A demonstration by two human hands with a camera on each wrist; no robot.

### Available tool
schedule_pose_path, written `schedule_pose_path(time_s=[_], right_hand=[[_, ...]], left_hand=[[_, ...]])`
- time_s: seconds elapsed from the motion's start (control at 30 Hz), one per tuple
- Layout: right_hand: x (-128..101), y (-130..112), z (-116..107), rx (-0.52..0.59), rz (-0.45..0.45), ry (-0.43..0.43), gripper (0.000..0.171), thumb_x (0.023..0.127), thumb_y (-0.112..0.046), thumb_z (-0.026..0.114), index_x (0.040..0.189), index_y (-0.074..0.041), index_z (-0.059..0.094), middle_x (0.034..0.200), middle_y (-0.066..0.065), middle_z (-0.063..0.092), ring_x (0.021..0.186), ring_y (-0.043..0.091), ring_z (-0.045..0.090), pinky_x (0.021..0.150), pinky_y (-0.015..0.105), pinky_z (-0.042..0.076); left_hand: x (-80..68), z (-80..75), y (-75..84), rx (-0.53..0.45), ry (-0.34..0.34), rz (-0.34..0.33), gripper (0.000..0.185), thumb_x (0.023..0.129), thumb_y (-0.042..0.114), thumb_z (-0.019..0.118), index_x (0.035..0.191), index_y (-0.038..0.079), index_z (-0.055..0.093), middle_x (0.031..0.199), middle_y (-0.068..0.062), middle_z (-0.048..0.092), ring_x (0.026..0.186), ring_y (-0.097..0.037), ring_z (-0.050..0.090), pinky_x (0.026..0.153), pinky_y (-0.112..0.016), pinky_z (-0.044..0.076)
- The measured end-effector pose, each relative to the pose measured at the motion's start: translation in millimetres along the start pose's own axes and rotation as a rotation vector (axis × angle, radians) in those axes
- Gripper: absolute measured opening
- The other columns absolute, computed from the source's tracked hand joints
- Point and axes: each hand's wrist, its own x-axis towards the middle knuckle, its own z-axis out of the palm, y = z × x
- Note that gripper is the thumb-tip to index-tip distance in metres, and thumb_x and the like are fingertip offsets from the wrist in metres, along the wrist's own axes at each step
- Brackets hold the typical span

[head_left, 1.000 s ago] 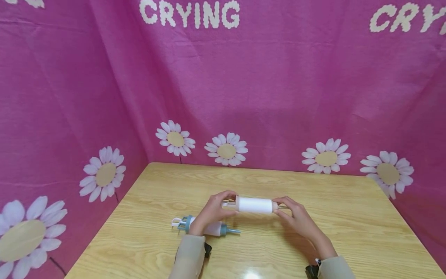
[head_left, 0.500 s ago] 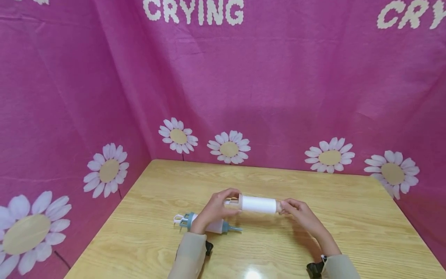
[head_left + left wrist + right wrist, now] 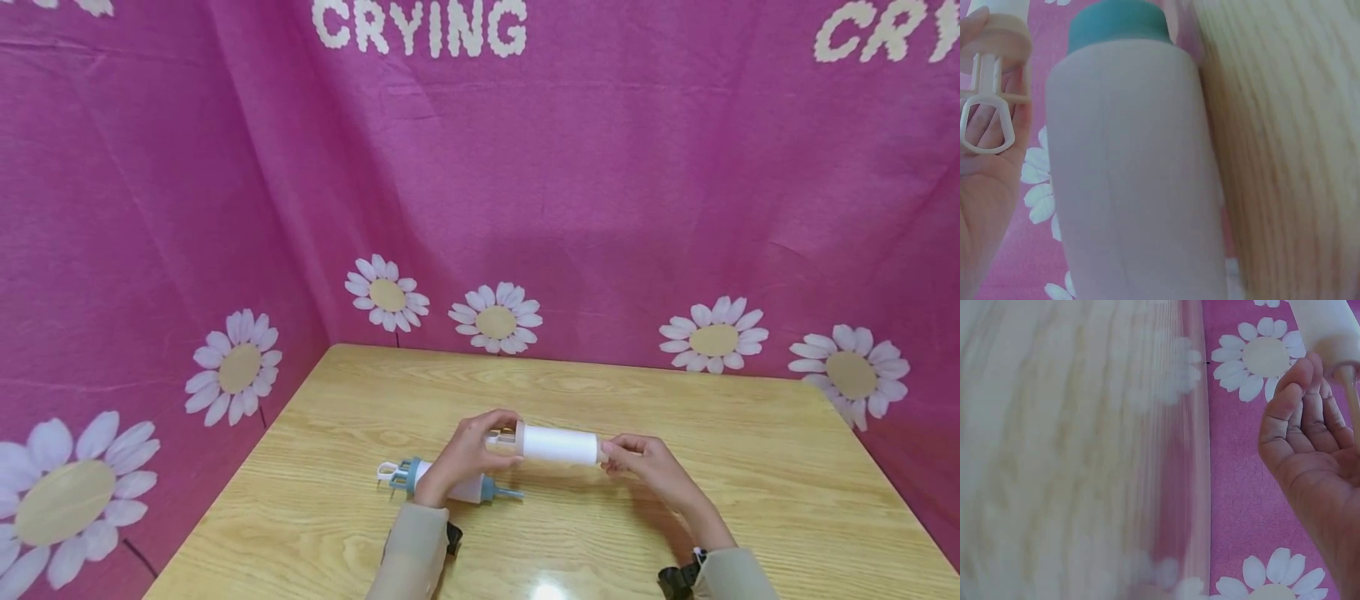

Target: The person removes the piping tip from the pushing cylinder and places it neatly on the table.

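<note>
Both hands hold a white syringe-shaped tube with beige ends (image 3: 560,445) level above the wooden table (image 3: 675,517). My left hand (image 3: 468,454) grips its left end, where a beige plunger ring (image 3: 988,125) lies against the palm. My right hand (image 3: 637,462) pinches the narrow tip at the right end (image 3: 1335,344), fingers curled. A second white tube with teal caps (image 3: 450,487) lies on the table under my left wrist; it fills the left wrist view (image 3: 1135,175).
Pink cloth with white daisies (image 3: 495,321) and the word CRYING hangs behind and along both sides of the table. Bare wood lies beyond and to the right of the hands.
Both hands and the white tube stay almost where they were. My right fingers have closed in more tightly on the tube's right tip.
</note>
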Motion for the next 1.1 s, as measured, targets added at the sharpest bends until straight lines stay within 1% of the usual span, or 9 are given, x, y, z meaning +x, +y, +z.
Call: schedule_pose_path(time_s=[0.2, 0.33, 0.43, 0.53, 0.67, 0.8, 0.93, 1.03, 1.1], right_hand=[[-1, -3, 5, -0.034, -0.016, 0.04, 0.036, 0.088, -0.022, 0.065, 0.106, 0.008, 0.059, 0.101, 0.013, 0.066, 0.086, 0.01, 0.065, 0.08, 0.036, 0.056], [-1, -3, 7, -0.07, -0.056, 0.048, 0.034, 0.086, -0.024, 0.067, 0.105, 0.004, 0.06, 0.109, 0.018, 0.063, 0.092, 0.004, 0.063, 0.079, 0.029, 0.055], [0, -1, 8, -0.109, -0.101, 0.065, 0.032, 0.084, -0.025, 0.069, 0.106, -0.002, 0.061, 0.111, 0.015, 0.064, 0.097, -0.001, 0.06, 0.08, 0.023, 0.054], [0, -2, 9, -0.181, -0.182, 0.084, 0.03, 0.083, -0.022, 0.071, 0.107, -0.007, 0.061, 0.109, 0.009, 0.065, 0.098, -0.002, 0.057, 0.082, 0.02, 0.051], [0, -4, 11, -0.268, -0.295, 0.128, 0.028, 0.08, -0.017, 0.074, 0.105, -0.012, 0.061, 0.103, 0.001, 0.065, 0.096, -0.001, 0.056, 0.085, 0.021, 0.049], [0, -7, 13, -0.304, -0.349, 0.155, 0.03, 0.078, -0.015, 0.075, 0.104, -0.016, 0.06, 0.101, -0.001, 0.065, 0.096, -0.001, 0.056, 0.086, 0.023, 0.05], [-1, -8, 12, -0.312, -0.342, 0.148, 0.036, 0.078, -0.019, 0.076, 0.11, -0.014, 0.06, 0.108, 0.002, 0.064, 0.1, 0.001, 0.056, 0.089, 0.025, 0.05], [-2, -8, 11, -0.266, -0.282, 0.139, 0.038, 0.083, -0.021, 0.071, 0.117, -0.012, 0.059, 0.116, 0.006, 0.063, 0.105, 0.002, 0.055, 0.09, 0.024, 0.049], [-2, -8, 10, -0.24, -0.231, 0.132, 0.033, 0.088, -0.023, 0.064, 0.118, -0.01, 0.059, 0.117, 0.007, 0.063, 0.105, 0.001, 0.055, 0.088, 0.023, 0.049]], left_hand=[[-1.3, 0.3, -3.7, -0.037, 0.009, -0.032, 0.05, 0.075, 0.02, 0.078, 0.121, 0.016, 0.059, 0.115, -0.001, 0.066, 0.104, -0.015, 0.063, 0.093, -0.031, 0.05], [-2.5, -1.6, -5.5, -0.058, 0.003, -0.049, 0.05, 0.075, 0.02, 0.078, 0.121, 0.017, 0.059, 0.116, 0.0, 0.066, 0.105, -0.015, 0.062, 0.093, -0.031, 0.05], [-2.8, -4.2, -5.2, -0.061, -0.008, -0.071, 0.051, 0.075, 0.022, 0.078, 0.122, 0.019, 0.058, 0.117, 0.002, 0.065, 0.106, -0.013, 0.061, 0.094, -0.03, 0.049], [-2.8, -6.3, -4.8, -0.06, -0.013, -0.08, 0.051, 0.075, 0.024, 0.078, 0.122, 0.02, 0.058, 0.118, 0.003, 0.065, 0.106, -0.013, 0.061, 0.094, -0.031, 0.049], [-2.1, -7.7, -5.3, -0.06, -0.014, -0.076, 0.05, 0.076, 0.027, 0.078, 0.121, 0.021, 0.058, 0.118, 0.004, 0.065, 0.107, -0.012, 0.061, 0.094, -0.031, 0.049], [-2.0, -8.1, -5.8, -0.068, -0.007, -0.073, 0.05, 0.075, 0.027, 0.078, 0.121, 0.021, 0.059, 0.117, 0.004, 0.065, 0.106, -0.011, 0.061, 0.094, -0.031, 0.048], [-3.2, -8.1, -6.6, -0.072, -0.002, -0.076, 0.05, 0.075, 0.028, 0.078, 0.121, 0.021, 0.059, 0.117, 0.004, 0.065, 0.106, -0.012, 0.061, 0.094, -0.032, 0.049], [-4.4, -8.2, -6.3, -0.072, -0.004, -0.081, 0.05, 0.075, 0.028, 0.078, 0.121, 0.022, 0.058, 0.117, 0.004, 0.065, 0.106, -0.012, 0.061, 0.094, -0.032, 0.049], [-5.2, -8.3, -5.9, -0.07, -0.003, -0.083, 0.05, 0.076, 0.028, 0.078, 0.121, 0.022, 0.058, 0.118, 0.004, 0.065, 0.107, -0.012, 0.061, 0.095, -0.032, 0.048]])
